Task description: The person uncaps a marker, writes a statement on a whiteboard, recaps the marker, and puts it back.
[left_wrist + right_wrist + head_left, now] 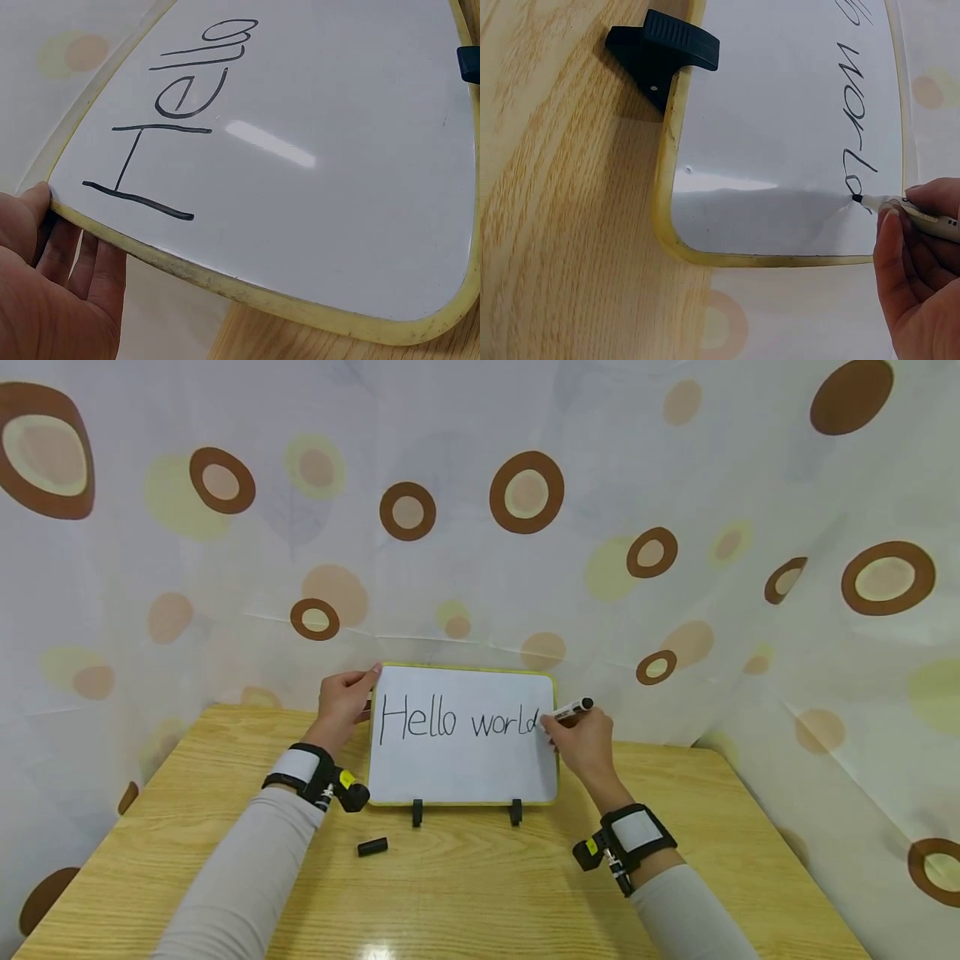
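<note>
A small whiteboard [461, 772] with a yellow rim stands on the table, bearing "Hello world" in black. My left hand [347, 700] grips its upper left corner; in the left wrist view the thumb lies at the rim and the fingers [101, 274] go behind the board. Between thumb and fingers, my right hand [588, 742] pinches a white marker [572, 709] with a black end. In the right wrist view the marker's black tip [857, 199] is at the letter "d". A black marker cap [372, 847] lies on the table in front of the board.
Two black stand clips [417, 812] hold the board's lower edge. The wooden table [450, 893] reaches back to a patterned sheet [465, 577] hanging behind and at both sides. Each wrist wears a strapped camera [351, 792].
</note>
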A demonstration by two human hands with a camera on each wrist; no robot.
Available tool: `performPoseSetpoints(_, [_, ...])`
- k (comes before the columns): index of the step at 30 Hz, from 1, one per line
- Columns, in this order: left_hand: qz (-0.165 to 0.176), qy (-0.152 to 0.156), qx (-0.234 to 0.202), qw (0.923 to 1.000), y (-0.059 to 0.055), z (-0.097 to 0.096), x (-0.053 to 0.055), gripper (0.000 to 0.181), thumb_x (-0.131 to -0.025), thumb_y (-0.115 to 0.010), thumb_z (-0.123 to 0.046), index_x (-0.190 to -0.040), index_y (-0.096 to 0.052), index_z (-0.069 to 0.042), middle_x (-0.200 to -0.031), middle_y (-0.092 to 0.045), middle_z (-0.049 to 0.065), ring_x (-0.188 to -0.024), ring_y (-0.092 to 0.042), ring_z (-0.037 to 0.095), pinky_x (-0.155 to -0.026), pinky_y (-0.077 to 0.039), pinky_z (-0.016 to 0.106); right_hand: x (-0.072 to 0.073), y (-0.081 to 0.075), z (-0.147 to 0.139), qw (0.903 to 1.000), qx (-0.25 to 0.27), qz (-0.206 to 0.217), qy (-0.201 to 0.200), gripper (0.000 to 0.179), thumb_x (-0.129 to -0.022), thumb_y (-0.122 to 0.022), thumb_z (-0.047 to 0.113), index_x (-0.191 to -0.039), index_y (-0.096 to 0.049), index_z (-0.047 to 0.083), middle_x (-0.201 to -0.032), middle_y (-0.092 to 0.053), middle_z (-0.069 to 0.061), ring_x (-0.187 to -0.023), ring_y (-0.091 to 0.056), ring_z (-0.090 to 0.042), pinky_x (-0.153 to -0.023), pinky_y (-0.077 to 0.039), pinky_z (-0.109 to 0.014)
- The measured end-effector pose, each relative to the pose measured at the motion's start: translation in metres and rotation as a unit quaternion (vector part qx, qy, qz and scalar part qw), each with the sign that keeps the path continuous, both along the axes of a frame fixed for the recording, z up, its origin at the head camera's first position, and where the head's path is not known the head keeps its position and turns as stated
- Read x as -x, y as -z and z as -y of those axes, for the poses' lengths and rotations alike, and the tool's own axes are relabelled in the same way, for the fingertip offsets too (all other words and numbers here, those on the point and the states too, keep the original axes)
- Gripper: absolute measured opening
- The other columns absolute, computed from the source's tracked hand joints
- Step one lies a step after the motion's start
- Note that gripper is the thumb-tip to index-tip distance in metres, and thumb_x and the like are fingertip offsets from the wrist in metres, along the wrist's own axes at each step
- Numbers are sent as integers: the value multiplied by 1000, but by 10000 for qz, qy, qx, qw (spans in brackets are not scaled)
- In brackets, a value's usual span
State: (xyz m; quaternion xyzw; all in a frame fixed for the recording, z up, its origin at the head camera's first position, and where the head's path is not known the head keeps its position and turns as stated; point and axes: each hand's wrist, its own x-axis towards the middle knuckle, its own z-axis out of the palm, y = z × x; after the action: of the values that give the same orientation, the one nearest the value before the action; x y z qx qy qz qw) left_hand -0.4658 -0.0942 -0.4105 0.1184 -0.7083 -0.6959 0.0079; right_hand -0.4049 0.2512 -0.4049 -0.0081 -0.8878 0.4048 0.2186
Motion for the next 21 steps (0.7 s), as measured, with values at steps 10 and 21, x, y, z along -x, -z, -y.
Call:
performPoseSetpoints(10, [-29, 52, -41, 10000, 0, 1, 0, 54, -101, -62, -48, -137, -64, -8, -130, -65, 14, -106, -66, 27, -90, -58, 33, -4, 2, -3, 10000, 30, 73, -7, 20, -90, -77, 16, -81, -75, -2, -73, -74, -16, -58, -70, -30, -48, -52, -27])
performPoseSetpoints(21, [-45, 12, -38, 10000, 0, 1, -2, 53, -101, -62, -46, -137, -65, -7, -130, -65, 15, -104, -66, 26, -89, -58, 33, -6, 3, -5, 9999, 110, 98, 34, 20, -90, -77, 16, -82, -75, -2, -76, -74, -19, -63, -71, -38, -49, -52, -26])
